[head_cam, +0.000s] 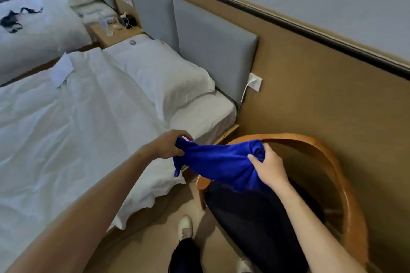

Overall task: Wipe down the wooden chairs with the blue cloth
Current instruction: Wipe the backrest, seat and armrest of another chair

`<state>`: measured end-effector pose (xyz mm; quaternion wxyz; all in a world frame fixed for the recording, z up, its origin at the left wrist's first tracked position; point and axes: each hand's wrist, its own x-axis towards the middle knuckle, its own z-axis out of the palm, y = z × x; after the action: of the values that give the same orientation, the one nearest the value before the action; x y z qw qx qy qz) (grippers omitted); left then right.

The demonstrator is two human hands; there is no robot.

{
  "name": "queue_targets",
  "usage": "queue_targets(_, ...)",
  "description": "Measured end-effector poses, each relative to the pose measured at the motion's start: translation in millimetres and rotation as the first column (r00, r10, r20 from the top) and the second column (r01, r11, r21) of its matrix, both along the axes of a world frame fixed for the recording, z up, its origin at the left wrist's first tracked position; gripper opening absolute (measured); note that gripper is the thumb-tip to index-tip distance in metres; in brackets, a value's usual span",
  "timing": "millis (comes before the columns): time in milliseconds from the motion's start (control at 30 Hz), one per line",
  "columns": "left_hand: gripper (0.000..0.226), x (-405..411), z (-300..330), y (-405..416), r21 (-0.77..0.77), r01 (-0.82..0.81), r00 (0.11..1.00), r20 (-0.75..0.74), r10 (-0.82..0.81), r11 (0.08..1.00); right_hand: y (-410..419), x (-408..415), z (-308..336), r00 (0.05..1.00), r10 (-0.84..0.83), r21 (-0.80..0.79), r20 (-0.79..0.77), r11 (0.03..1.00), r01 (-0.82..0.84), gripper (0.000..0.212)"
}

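A blue cloth (219, 163) is stretched between both my hands in the air. My left hand (167, 145) grips its left end, and my right hand (269, 167) pinches its right end. The cloth hangs over the front of a wooden chair (346, 182) with a curved orange-brown backrest and a dark seat (255, 217). The cloth hides part of the backrest's left end. The chair stands against the brown wall, at the lower right.
A bed with white sheets (66, 128) and a pillow (162, 77) fills the left side, close to the chair. A grey padded headboard (213, 51) and a wall socket (255, 82) are behind. My feet (185, 227) stand on the floor between bed and chair.
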<state>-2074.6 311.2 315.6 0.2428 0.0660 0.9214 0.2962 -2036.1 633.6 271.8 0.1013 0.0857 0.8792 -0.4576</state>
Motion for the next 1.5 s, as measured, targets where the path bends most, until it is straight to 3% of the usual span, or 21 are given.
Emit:
queue_targets(100, 0.037, -32.5, -35.6, -19.2, -0.051, 0.236, 0.971, 0.058, -0.233, 0.97, -24.0, -0.8, -29.8, 0.992, -0.058, -0.004, 0.114, 0.998, 0.059, 0.027)
queue_targets(167, 0.036, -53.5, -54.6, -33.0, -0.016, 0.276, 0.958, 0.086, -0.273, 0.961, -37.4, -2.5, -48.4, 0.974, -0.151, 0.008, 0.172, 0.988, 0.152, 0.039)
queue_targets(233, 0.034, -73.7, -69.9, -42.5, 0.031, 0.269, 0.958, 0.091, -0.27, 0.963, -49.2, -2.0, -66.3, 0.946, -0.258, 0.039, 0.196, 0.966, 0.255, 0.039)
queue_targets(333, 0.032, -106.6, -94.4, -47.7, 0.083, 0.292, 0.943, 0.143, -0.301, 0.953, -64.7, -5.7, -92.2, 0.91, -0.373, 0.096, 0.18, 0.927, 0.362, 0.02)
queue_targets(433, 0.03, -139.6, -125.8, -38.8, 0.075, 0.307, 0.936, 0.154, -0.315, 0.949, -72.1, -17.7, -123.4, 0.862, -0.456, 0.102, 0.222, 0.89, 0.445, 0.019)
queue_targets(667, 0.032, -187.3, -206.1, 2.4, 0.061, 0.201, 0.979, 0.018, -0.203, 0.978, -73.2, -65.3, -191.6, 0.833, -0.527, 0.411, 0.17, 0.806, 0.426, 0.048)
queue_targets(733, 0.041, -194.4, -232.1, 11.2, 0.034, 0.188, 0.982, -0.011, -0.188, 0.982, -78.4, -67.6, -206.9, 0.889, -0.447, 0.507, 0.099, 0.791, 0.341, 0.07)
queue_targets(833, 0.062, -201.8, -265.8, 15.7, -0.05, 0.187, 0.982, 0.004, -0.187, 0.981, -99.1, -65.6, -221.0, 0.998, 0.01, 0.58, -0.06, 0.814, 0.027, 0.071)
queue_targets(900, 0.063, -202.9, -283.4, 14.1, -0.059, 0.165, 0.986, 0.026, -0.164, 0.985, -115.9, -66.6, -232.5, 0.945, 0.313, 0.588, -0.089, 0.783, -0.204, 0.067)
queue_targets(1000, 0.055, -195.0, -305.7, 7.3, -0.056, 0.147, 0.988, 0.054, -0.144, 0.987, -143.3, -61.7, -258.2, 0.847, 0.531, 0.58, -0.016, 0.695, -0.425, 0.061)
queue_targets(1100, 0.051, -183.0, -320.5, 0.0, -0.103, 0.154, 0.987, 0.066, -0.148, 0.983, -150.0, -61.6, -279.3, 0.805, 0.593, 0.622, 0.015, 0.625, -0.472, 0.049)
queue_targets(1300, 0.049, -175.1, -327.0, 23.2, -0.042, 0.163, 0.984, 0.075, -0.16, 0.986, -113.0, -94.9, -302.3, 0.682, 0.706, 0.659, -0.192, 0.608, -0.443, 0.038)
queue_targets(1400, 0.046, -181.8, -323.1, 43.0, 0.028, 0.136, 0.99, 0.045, -0.137, 0.99, -86.8, -130.7, -302.7, 0.724, 0.654, 0.68, -0.219, 0.634, -0.367, 0.04)
queue_targets(1500, 0.048, -191.1, -322.4, 51.6, 0.035, 0.116, 0.991, 0.06, -0.118, 0.993, -41.4, -182.5, -299.4, 0.824, 0.537, 0.742, -0.181, 0.625, -0.244, 0.041)
